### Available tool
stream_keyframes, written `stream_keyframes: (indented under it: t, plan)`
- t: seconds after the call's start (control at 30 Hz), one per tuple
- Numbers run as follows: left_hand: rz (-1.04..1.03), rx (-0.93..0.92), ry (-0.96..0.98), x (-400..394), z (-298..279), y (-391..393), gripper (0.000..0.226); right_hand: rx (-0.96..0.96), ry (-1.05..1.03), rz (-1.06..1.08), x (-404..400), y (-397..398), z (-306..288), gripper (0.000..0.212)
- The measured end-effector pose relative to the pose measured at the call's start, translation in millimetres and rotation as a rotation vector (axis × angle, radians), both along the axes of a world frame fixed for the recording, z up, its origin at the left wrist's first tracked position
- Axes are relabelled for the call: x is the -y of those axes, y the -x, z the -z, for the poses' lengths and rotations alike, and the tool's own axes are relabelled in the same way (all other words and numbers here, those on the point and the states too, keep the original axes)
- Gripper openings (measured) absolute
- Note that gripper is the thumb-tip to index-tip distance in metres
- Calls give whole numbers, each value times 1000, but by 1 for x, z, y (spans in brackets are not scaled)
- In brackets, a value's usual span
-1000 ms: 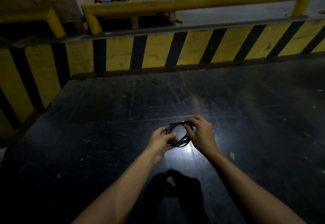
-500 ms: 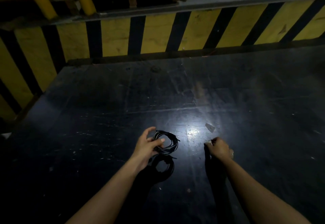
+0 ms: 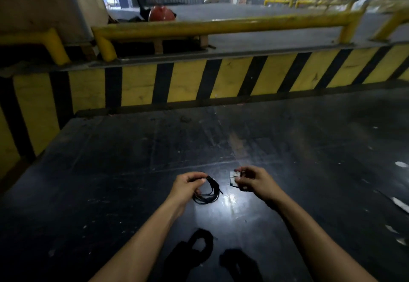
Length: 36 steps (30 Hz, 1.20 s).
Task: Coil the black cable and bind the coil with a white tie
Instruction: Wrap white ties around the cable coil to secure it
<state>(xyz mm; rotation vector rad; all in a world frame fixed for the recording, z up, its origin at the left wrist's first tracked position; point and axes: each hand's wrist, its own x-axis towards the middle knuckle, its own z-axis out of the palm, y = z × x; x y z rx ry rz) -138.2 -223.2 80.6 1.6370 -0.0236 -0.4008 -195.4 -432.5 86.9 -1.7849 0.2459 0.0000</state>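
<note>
We held the coiled black cable (image 3: 207, 191) in our left hand (image 3: 188, 187), thumb and fingers pinched on the bundle at its upper side, so that the loops hung free above the dark surface (image 3: 110, 182), toward its near edge and about midway along it. Just to the right, apart from the coil, our right hand (image 3: 254, 183) pinched a small pale piece at its fingertips, which we took to be the white tie (image 3: 234, 176).

The coiling looked done and the binding not yet begun. To do that step well, we judged that the left hand should keep its pinch exactly where the strands crossed, so no loop could spring loose, and that the tie should be brought to the coil close beside that pinch. The tie would then go around every strand, not just the outer ones, and be drawn snug before the left hand let go.

Much was hard to read. The cable was black over a black surface, and we could not count its loops or find its ends. The tie was blurred and half covered by the fingers, so its length and kind stayed unclear. A bright glare lay on the surface between our wrists.
</note>
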Motion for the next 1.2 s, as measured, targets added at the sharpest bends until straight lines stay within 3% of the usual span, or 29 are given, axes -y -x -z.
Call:
stream_keyframes:
  t: [0.1, 0.3, 0.53, 0.63, 0.87, 1.2]
  plan:
    - [109, 47, 13, 11, -20, 0, 8, 101, 130, -78, -6, 12, -52, 22]
    - [312, -11, 184, 31, -66, -1, 34, 205, 497, -207, -9, 27, -112, 7]
    - [508, -39, 291, 46, -108, 9, 47, 375, 934, -281, -2, 32, -149, 13]
    - [559, -26, 273, 47, -118, 10, 54, 453, 977, -296, 1, 31, -158, 13]
    - [569, 21, 258, 54, -135, 6, 24, 644, 994, -279, 4, 33, -165, 12]
    - [572, 91, 231, 72, -153, 4, 21, 716, 1023, -274, 28, 30, -172, 17]
